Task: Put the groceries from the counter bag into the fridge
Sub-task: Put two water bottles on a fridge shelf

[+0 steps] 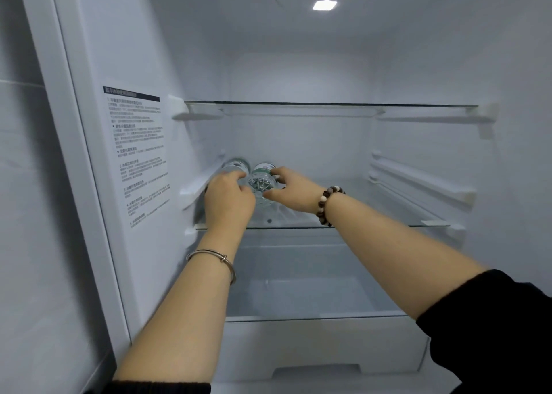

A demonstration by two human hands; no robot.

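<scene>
**A:** Where are the bottles sitting?

**B:** Both are lying on their sides on the lower glass shelf (388, 225) inside the fridge (298, 74), toward its 9 o'clock end, with their bases pointing at the camera. The left bottle (237, 164) is lying near the side wall. The right bottle (261, 178) is lying just beside it at 3 o'clock. The grips are blocking the gap between them, so I can't tell if they're touching.

**A:** Grips?

**B:** The left grip (228, 198) is curling over the near end of the left bottle, back of the hand toward the camera, thumb hidden. The right grip (294, 189) is pinching the base of the right bottle, fingers over the top and thumb underneath. Both are closed on bottles.

**A:** Wrists?

**B:** The left one is wearing a silver bangle (215, 256), the right a bead bracelet (327, 204). A black sleeve (493, 319) is showing at 4 o'clock.

**A:** Surroundings?

**B:** The upper glass shelf (328, 104) is sitting above the bottles. The light (324, 4) is glowing at 12 o'clock. A printed sticker (137, 154) is sitting on the wall at 9 o'clock, text too small to read. The drawer (313, 343) is sitting at 6 o'clock under the lower shelf.
</scene>
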